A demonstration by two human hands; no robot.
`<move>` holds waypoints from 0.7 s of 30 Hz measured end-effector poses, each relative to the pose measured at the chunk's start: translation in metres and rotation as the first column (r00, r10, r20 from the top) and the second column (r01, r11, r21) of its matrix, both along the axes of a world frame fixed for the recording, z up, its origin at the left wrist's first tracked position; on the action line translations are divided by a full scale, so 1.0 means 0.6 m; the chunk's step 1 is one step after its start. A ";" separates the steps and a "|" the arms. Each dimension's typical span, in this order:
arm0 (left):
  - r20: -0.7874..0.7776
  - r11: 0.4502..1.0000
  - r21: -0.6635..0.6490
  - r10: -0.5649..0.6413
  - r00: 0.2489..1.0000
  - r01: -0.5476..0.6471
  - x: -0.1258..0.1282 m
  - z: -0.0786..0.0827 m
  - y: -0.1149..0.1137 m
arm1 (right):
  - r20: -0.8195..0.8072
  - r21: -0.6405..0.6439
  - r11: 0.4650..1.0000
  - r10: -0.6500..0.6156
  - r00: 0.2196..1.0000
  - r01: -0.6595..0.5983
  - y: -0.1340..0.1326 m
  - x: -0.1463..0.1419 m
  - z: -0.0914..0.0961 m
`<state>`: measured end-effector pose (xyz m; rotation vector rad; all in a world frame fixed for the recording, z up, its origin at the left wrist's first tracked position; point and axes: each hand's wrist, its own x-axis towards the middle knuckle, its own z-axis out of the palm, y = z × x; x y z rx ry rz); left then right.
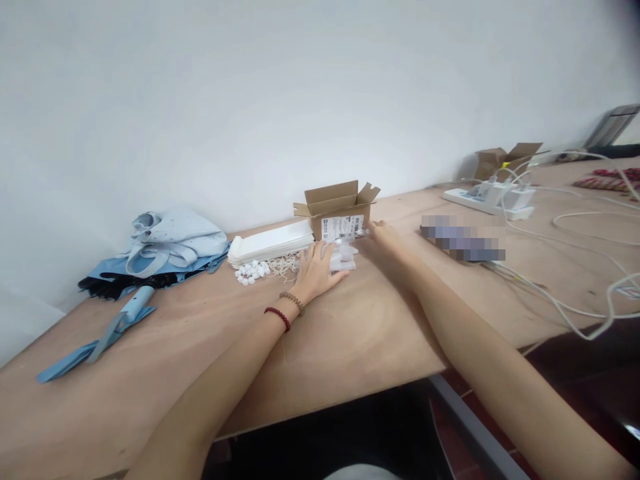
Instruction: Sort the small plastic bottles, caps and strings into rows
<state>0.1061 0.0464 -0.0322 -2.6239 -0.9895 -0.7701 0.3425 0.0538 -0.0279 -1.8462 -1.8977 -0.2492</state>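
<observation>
My left hand [316,269], with two bead bracelets at the wrist, lies flat with fingers spread on small clear plastic packets [345,257] on the wooden table [350,333]. My right hand [384,235] reaches to the foot of a small open cardboard box [339,210] with a printed label; its fingers curl at the packets there, and what they hold I cannot make out. A stack of white flat bags [270,243] and a heap of white beads with string [256,270] lie just left of my left hand.
A blue bag with a dark umbrella [160,257] and a blue strap [100,337] lie at the left. A white power strip with chargers [493,197], trailing white cables [575,303] and another open box [505,160] sit at the right. A white wall stands behind.
</observation>
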 end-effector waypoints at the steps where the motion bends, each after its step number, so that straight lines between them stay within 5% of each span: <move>1: 0.003 1.000 -0.002 0.000 1.000 0.000 0.000 0.000 0.000 | 0.010 0.007 1.000 -0.010 1.000 0.010 0.004 -0.004 0.001; 10: 0.006 1.000 0.004 -0.001 1.000 0.001 -0.001 0.000 0.000 | 0.017 0.053 0.997 0.054 0.998 -0.054 0.030 -0.043 -0.014; 21: 0.028 1.000 -0.014 -0.002 1.000 0.002 -0.003 0.002 -0.005 | 0.010 0.037 0.994 0.101 0.995 -0.102 0.038 -0.051 0.004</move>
